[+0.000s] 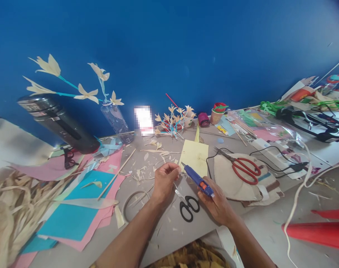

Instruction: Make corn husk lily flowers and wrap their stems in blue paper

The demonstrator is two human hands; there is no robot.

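Observation:
My right hand [218,204] is wrapped round a blue hot glue gun [195,177] with an orange part, its nozzle pointing up and left. My left hand [164,183] is closed in a pinch close to the nozzle; what its fingertips hold is too small to make out. Behind the nozzle lies a pale yellow sheet of paper [196,153]. Black-handled scissors [186,213] rest on the table between my forearms. Left of them is a ring-shaped roll [126,208], partly behind my left arm.
Red-handled scissors [246,170] lie on a cloth pad [231,186] at right, near cables and a power strip [272,154]. Dried husks [16,219] and coloured paper [74,219] cover the left. A black flask [60,123], a bottle of husk flowers [115,121] and small cups [216,116] stand along the blue wall.

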